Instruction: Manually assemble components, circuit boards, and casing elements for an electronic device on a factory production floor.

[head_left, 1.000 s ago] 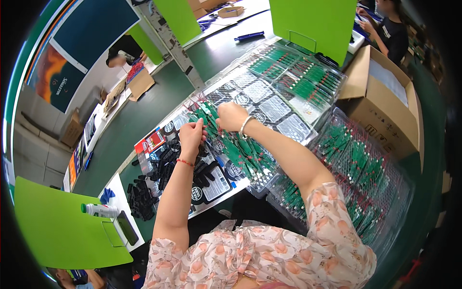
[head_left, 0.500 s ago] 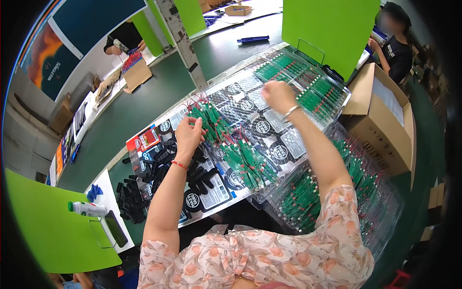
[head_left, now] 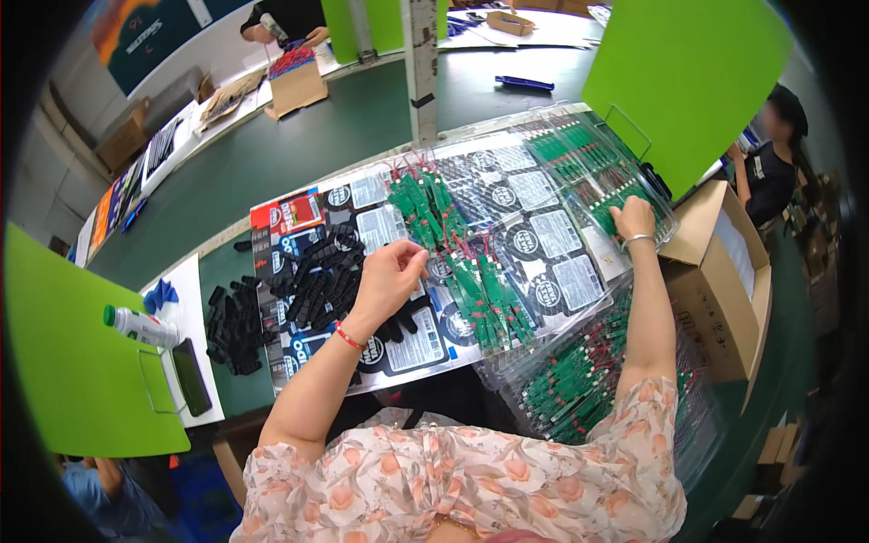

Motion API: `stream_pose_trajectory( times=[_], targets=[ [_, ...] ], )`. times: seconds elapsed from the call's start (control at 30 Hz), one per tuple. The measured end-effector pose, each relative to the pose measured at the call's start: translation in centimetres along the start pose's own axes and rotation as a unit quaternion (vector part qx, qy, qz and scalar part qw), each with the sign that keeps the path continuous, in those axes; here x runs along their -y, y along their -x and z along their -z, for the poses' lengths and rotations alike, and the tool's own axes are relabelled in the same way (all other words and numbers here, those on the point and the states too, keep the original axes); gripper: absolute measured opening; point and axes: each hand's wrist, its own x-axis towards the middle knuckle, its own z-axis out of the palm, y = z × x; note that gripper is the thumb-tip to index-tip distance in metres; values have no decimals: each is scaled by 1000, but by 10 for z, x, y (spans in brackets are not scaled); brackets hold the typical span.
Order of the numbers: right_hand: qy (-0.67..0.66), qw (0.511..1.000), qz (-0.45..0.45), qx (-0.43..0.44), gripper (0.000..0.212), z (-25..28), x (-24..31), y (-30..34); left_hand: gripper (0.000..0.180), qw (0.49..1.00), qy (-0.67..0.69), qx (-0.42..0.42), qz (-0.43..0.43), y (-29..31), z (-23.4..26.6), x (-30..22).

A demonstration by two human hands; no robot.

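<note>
My left hand hovers above the printed sheet, thumb and fingers drawn together in a pinch; anything between them is too small to make out. Just right of it lie a far bunch of green circuit boards with red wires and a nearer bunch. My right hand reaches into a clear plastic tray at the right, its fingers closed down on a green circuit board among the rows there. The fingertips partly hide that board.
Black plastic pieces are heaped on the sheet's left side. A clear bag of circuit boards lies near my right forearm, beside an open cardboard box. Green partitions flank the table. Other people work beyond.
My right hand has moved from above the middle of the sheet to the tray at the right. My left hand has come nearer, away from the far bunch of boards. The whole view has shifted.
</note>
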Motion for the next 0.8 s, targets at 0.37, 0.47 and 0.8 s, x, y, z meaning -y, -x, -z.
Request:
stream_pose_trajectory(
  times=[0.37,0.47,0.8],
  targets=[
    [-110,991,16,-80,22,67,-2,-1,17,998,40,-40,20,21,13,5],
    [-326,939,35,-106,21,98,33,30,17,992,115,-20,40,27,3,-4],
    [-690,680,7,249,21,76,163,180,28,898,412,99,119,56,-48,-39]
  ],
)
